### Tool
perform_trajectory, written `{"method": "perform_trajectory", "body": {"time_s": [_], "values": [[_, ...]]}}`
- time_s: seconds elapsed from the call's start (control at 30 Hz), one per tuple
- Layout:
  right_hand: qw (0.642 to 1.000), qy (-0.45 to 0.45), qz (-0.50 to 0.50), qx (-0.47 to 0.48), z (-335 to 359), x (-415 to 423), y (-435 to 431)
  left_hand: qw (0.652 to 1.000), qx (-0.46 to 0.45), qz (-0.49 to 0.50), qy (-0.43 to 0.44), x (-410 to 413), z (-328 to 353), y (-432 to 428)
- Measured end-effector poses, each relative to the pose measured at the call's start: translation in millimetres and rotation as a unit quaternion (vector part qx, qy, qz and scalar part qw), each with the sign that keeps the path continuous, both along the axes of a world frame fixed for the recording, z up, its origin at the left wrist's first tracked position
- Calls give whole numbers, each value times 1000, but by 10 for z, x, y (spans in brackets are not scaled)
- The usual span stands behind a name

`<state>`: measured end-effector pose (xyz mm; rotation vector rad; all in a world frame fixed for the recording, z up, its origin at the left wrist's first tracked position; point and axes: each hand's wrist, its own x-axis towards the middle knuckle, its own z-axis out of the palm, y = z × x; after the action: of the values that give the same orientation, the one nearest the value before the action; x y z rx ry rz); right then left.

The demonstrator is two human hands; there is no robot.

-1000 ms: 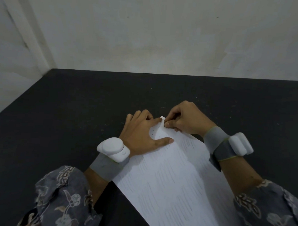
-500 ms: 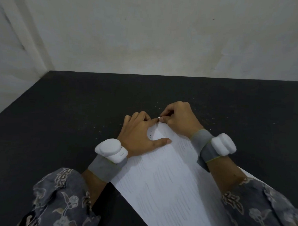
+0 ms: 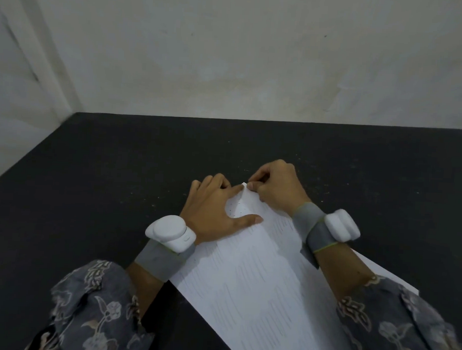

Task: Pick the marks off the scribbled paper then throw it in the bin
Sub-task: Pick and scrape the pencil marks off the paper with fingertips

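Since a second ago the right hand (image 3: 275, 187) has slid a little up and to the left along the far edge of the sheet, and its pinch now sits right at the paper's far corner instead of slightly below it; the left hand (image 3: 213, 211) has hardly shifted.

A large white sheet of paper covered with rows of short pencil strokes (image 3: 262, 290) lies flat on the black, speckled tabletop (image 3: 91, 184). Its long axis runs diagonally, from the near right of the view up toward the far middle, and its far corner points away from the person, ending between the two hands.

The left hand lies palm down on the sheet's left far edge, fingers straight and spread, thumb stretched out across the paper, pressing it to the table. The right hand is curled, its thumb and forefinger nipping the very tip of the far corner, which is lifted slightly off the table. The forefinger of the left hand almost meets that pinch.

Both wrists wear a grey band with a white rounded device: left wrist unit (image 3: 170, 231), right wrist unit (image 3: 341, 226). Grey floral-print sleeves (image 3: 97, 309) cover both forearms. A pale plaster wall (image 3: 229, 55) rises behind the table.
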<state>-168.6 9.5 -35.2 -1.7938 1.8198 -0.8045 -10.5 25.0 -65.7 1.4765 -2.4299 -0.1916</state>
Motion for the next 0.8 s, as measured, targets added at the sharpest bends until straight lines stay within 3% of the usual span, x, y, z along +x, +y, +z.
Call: {"method": "perform_trajectory", "body": {"time_s": [0.17, 0.27, 0.37, 0.47, 0.6, 0.8], "values": [[986, -158, -51, 4, -25, -69, 33, 1000, 22, -1, -15, 13, 17, 0], [976, -216, -5, 15, 13, -151, 81, 999, 28, -7, -33, 3, 30, 14], [973, -220, 66, 19, 34, -174, 146, 998, 43, -13, -45, 31, 57, 7], [982, -161, 100, 2, 25, -186, 196, 996, 53, -20, -62, 47, 51, -7], [992, -78, 98, -21, -23, -211, 163, 996, 71, -24, -56, 84, 64, -17], [995, -70, 51, -39, -43, -192, 125, 997, 74, 10, -28, 179, 86, -72]]}}
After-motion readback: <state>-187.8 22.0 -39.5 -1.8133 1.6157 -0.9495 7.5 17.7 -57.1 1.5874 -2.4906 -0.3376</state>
